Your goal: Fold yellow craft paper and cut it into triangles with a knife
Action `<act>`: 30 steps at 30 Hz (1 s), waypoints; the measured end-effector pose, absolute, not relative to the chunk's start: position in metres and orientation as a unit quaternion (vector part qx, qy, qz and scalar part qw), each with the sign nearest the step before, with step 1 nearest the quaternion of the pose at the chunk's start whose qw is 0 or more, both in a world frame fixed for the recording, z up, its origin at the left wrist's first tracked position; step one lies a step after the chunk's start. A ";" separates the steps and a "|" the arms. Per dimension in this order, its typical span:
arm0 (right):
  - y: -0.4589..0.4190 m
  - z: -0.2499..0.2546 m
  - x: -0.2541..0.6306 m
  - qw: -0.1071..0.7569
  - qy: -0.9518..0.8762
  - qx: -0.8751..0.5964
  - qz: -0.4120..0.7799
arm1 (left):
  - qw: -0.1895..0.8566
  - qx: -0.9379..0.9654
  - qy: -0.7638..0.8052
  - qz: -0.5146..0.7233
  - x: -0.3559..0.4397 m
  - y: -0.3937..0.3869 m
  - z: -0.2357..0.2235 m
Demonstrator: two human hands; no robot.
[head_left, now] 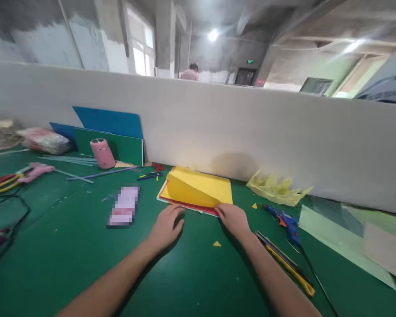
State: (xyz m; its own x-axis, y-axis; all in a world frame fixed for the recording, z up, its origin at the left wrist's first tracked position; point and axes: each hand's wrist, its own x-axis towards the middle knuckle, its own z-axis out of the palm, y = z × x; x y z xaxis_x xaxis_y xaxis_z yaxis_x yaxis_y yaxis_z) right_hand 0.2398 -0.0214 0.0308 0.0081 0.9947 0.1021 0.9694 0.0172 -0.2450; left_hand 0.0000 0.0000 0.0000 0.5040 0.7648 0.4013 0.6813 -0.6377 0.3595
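Note:
A stack of coloured sheets lies in front of me, with a yellow sheet (194,191) on top and red and pale sheets showing along its edges. The top sheet's near edge is lifted and curls up at the left. My right hand (235,220) pinches this yellow sheet at its near right corner. At the near left edge of the stack, my left hand (166,226) rests with its fingertips at the paper and its thumb apart from them. A small yellow paper triangle (217,244) lies between my forearms.
Right of the stack are a blue glue gun (288,224), a yellow-handled cutting tool (287,262), a crumpled yellow-green paper (275,187) and pale sheets (339,244). Leftward lie a blurred pinkish rectangle (124,205), a pink bottle (103,154) and boards (108,123). A white partition (277,127) stands behind.

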 end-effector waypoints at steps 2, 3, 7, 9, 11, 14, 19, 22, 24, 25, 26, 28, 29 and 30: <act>-0.020 0.031 0.239 0.131 -0.694 -0.706 0.054 | 0.078 0.870 0.411 0.262 0.000 0.000 -0.001; -0.019 0.031 0.239 0.136 -0.689 -0.710 0.055 | 0.079 0.872 0.409 0.257 0.000 0.001 -0.001; -0.019 0.032 0.238 0.164 -0.660 -0.730 0.064 | 0.095 0.875 0.415 0.229 -0.001 0.001 -0.001; -0.019 0.032 0.238 0.177 -0.645 -0.740 0.067 | 0.102 0.876 0.420 0.215 -0.001 0.002 0.000; -0.018 0.032 0.238 0.187 -0.634 -0.748 0.068 | 0.106 0.875 0.424 0.210 -0.001 0.002 0.000; -0.016 0.032 0.239 0.196 -0.630 -0.749 0.063 | 0.118 0.871 0.421 0.224 -0.002 0.004 0.000; -0.015 0.031 0.239 0.203 -0.649 -0.733 0.025 | 0.182 0.843 0.423 0.278 -0.005 0.005 -0.002; -0.023 0.034 0.229 0.192 -0.685 -0.703 -0.011 | 0.276 0.781 0.433 0.356 -0.006 0.007 -0.004; -0.033 0.035 0.217 0.174 -0.714 -0.678 -0.033 | 0.376 0.697 0.437 0.426 -0.004 0.009 -0.002; -0.039 0.035 0.210 0.164 -0.726 -0.667 -0.043 | 0.430 0.642 0.440 0.457 -0.003 0.011 0.000; -0.045 0.035 0.203 0.155 -0.736 -0.657 -0.052 | 0.482 0.582 0.445 0.480 -0.002 0.012 0.003; -0.059 0.031 0.188 0.137 -0.756 -0.637 -0.065 | 0.553 0.473 0.469 0.500 0.000 0.013 0.012; -0.067 0.028 0.182 0.131 -0.764 -0.628 -0.070 | 0.576 0.439 0.480 0.496 0.000 0.012 0.017; -0.074 0.024 0.176 0.125 -0.775 -0.615 -0.079 | 0.587 0.411 0.493 0.493 0.000 0.012 0.022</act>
State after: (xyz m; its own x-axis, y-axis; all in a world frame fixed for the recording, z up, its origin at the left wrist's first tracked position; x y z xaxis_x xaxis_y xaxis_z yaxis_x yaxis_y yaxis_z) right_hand 0.1757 -0.0743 0.0239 -0.2128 0.9330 0.2903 0.9724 0.2313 -0.0305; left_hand 0.0001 0.0116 0.0222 0.0276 0.9846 -0.1724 -0.1739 0.1746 0.9692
